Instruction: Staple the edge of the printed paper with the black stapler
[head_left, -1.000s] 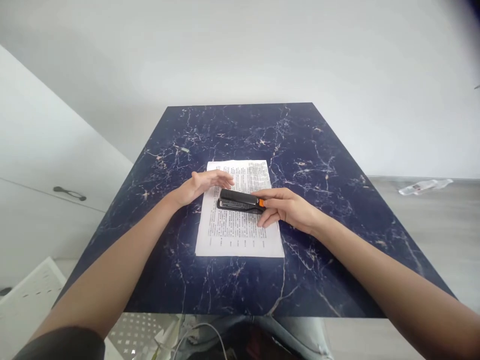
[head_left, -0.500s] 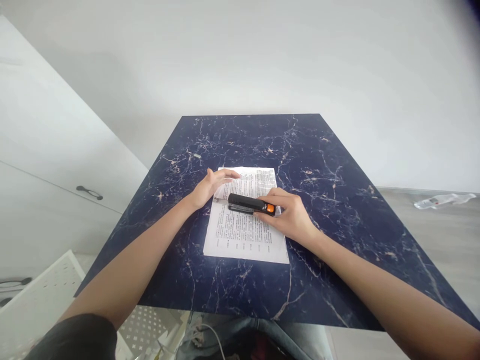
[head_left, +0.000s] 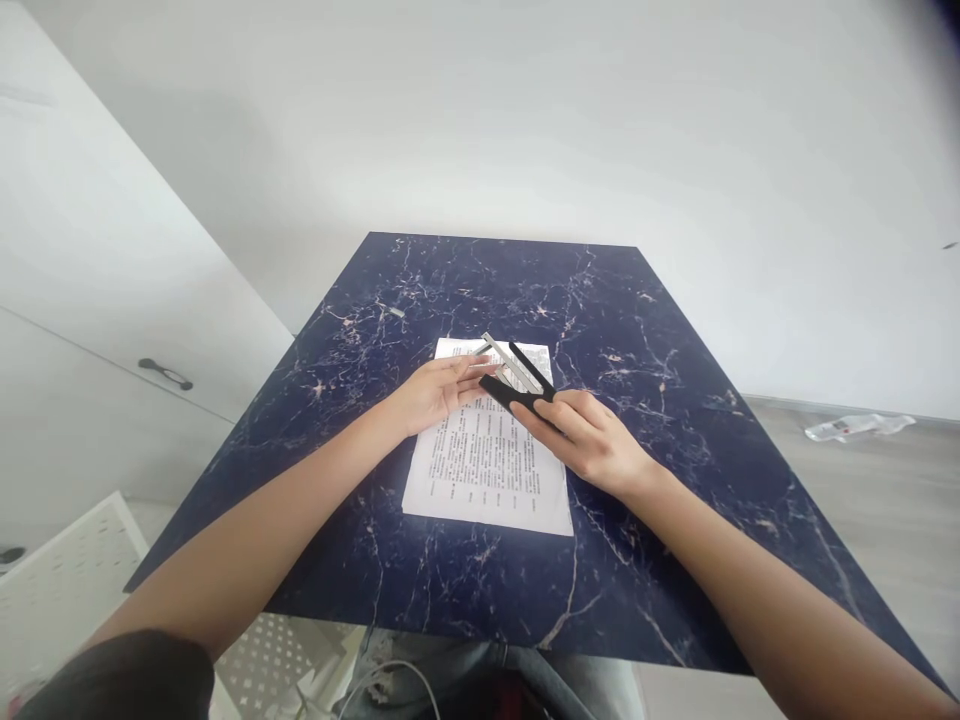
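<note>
A printed white sheet of paper (head_left: 487, 470) lies in the middle of the dark blue marble-patterned table (head_left: 637, 340). My right hand (head_left: 592, 440) is closed round the rear end of a black stapler (head_left: 521, 382), which is raised above the sheet and hinged apart, its silver magazine rail angled up and left. My left hand (head_left: 439, 392) rests over the left part of the sheet, fingers stretched out flat, the tips touching the stapler's front end.
A white cabinet with a dark handle (head_left: 165, 373) stands to the left. A white perforated panel (head_left: 67, 590) sits low at the left. A clear plastic bottle (head_left: 855, 427) lies on the grey floor at the right. Cables hang below the table's near edge.
The stapler was lying closed across the sheet; now my right hand has lifted it and it has swung apart. My left hand's fingers have moved right to meet it.
</note>
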